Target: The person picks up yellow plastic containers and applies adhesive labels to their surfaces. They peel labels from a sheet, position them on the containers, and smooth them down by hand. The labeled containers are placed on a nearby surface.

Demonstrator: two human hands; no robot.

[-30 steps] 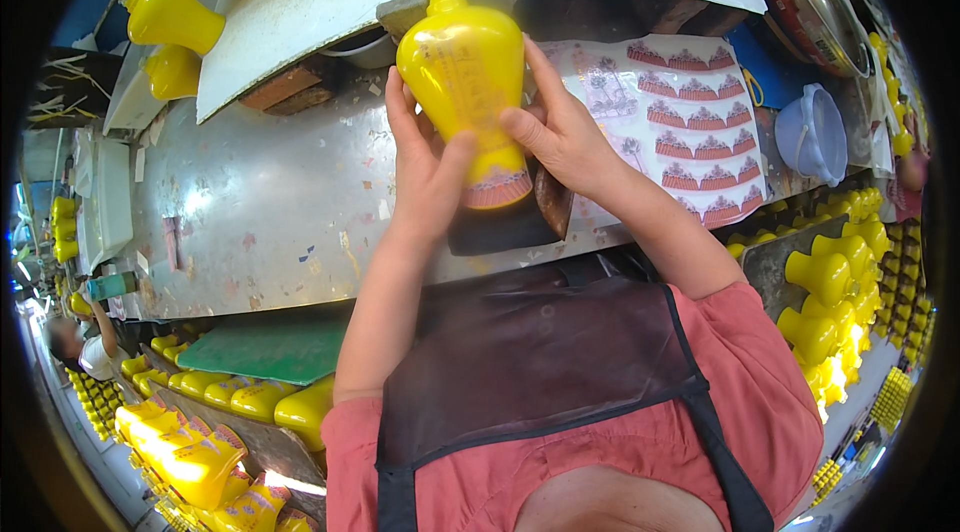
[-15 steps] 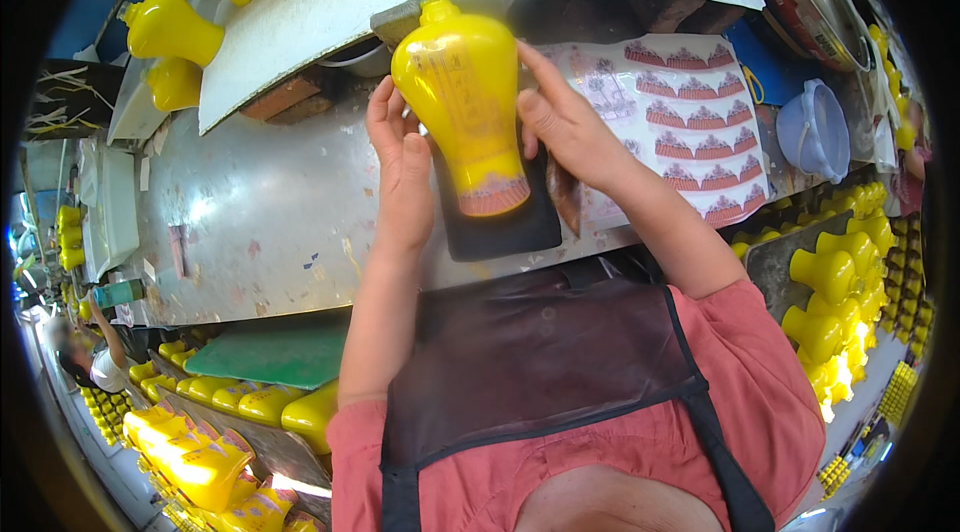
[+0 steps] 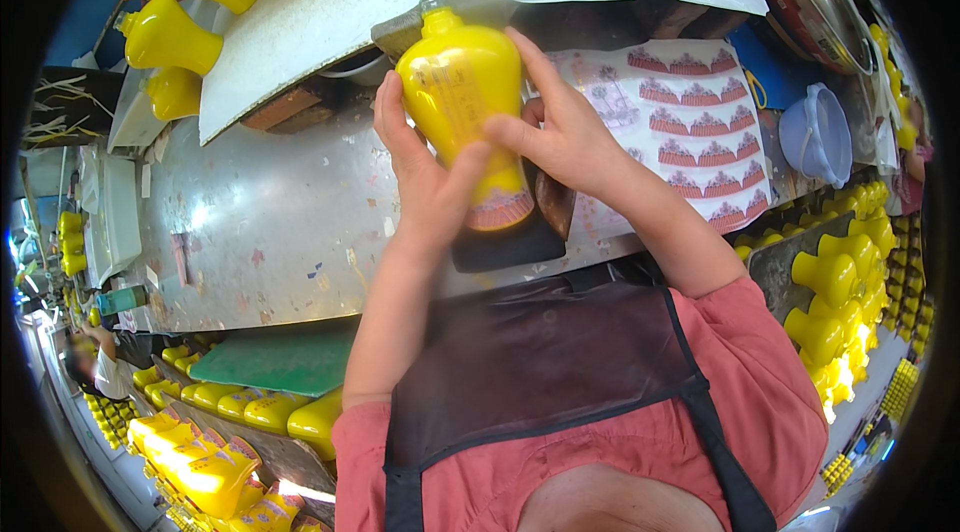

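Note:
A glossy yellow bottle with wide shoulders and a narrow waist lies on a dark block, its clear-rimmed neck pointing away from me. Reddish printed lettering runs down its front, and a pink patterned band circles its base. My left hand grips the left side, fingers along the shoulder and thumb across the lower front. On the other side my right hand has its fingers at the shoulder and its thumb pressed on the front near the middle. The two thumbs nearly meet over the print, partly hiding it.
A sheet of pink patterned decals lies right of the bottle on the metal table. Beyond it stands a light-blue bucket. Several yellow bottles rest at the far left; more crowd both sides below. A person is at far left.
Both thumbs have come from the bottle's sides onto its front, the left hand turning inward and the right thumb sliding across. The bottle stays on the block.

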